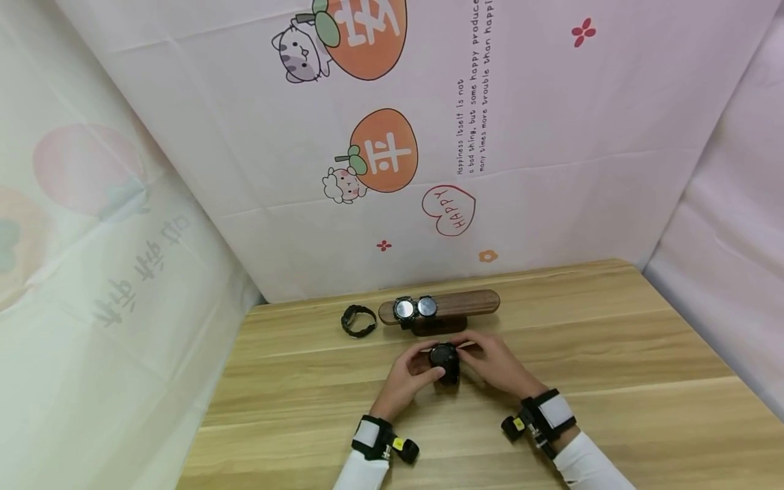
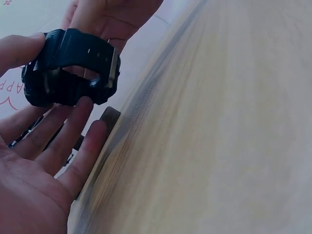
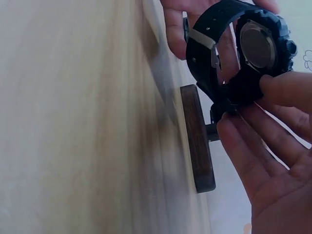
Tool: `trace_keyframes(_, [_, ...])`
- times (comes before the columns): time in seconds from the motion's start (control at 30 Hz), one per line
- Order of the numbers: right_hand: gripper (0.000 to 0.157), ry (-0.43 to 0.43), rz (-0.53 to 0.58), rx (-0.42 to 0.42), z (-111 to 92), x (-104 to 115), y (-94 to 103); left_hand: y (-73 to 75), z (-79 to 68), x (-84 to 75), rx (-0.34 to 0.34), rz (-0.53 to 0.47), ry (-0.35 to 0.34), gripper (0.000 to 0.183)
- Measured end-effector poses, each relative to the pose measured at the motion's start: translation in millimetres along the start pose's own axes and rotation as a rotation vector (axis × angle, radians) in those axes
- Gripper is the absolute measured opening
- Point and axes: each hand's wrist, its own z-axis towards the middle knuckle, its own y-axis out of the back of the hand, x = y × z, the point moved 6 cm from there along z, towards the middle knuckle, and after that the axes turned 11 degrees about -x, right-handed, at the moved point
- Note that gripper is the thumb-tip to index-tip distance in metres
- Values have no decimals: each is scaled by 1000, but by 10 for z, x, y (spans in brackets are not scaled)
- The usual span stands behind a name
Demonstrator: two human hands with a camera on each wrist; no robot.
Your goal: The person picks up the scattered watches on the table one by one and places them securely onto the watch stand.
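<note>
A black wristwatch, its strap fastened into a loop, is held between both hands above the table in the head view. My left hand grips one side of it, thumb on the near side and fingers beyond. From the other side my right hand pinches the same watch. In the right wrist view, the round metal case back shows inside the loop, with the right thumb close beside it. The left wrist view shows the buckle side of the strap; the dial is hidden there.
Behind the hands stands a dark wooden watch stand. It bears two watches, one near its left end and another beside it. A further black watch lies on the wooden table left of the stand. Printed cloth hangs behind.
</note>
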Motion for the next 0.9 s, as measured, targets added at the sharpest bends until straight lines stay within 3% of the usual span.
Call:
trace_keyframes(0.33, [38,27,93,85,-40,4,2,28,26,-70,-55,26,-125,57])
trace_keyframes(0.6, [57,27,154,122,-51,50,8,21,33,-96,-53,-46,-127,61])
trace_keyframes(0.9, [72,44,94,122,-50,40,-17,18,29,-94,-62,-33,-141,65])
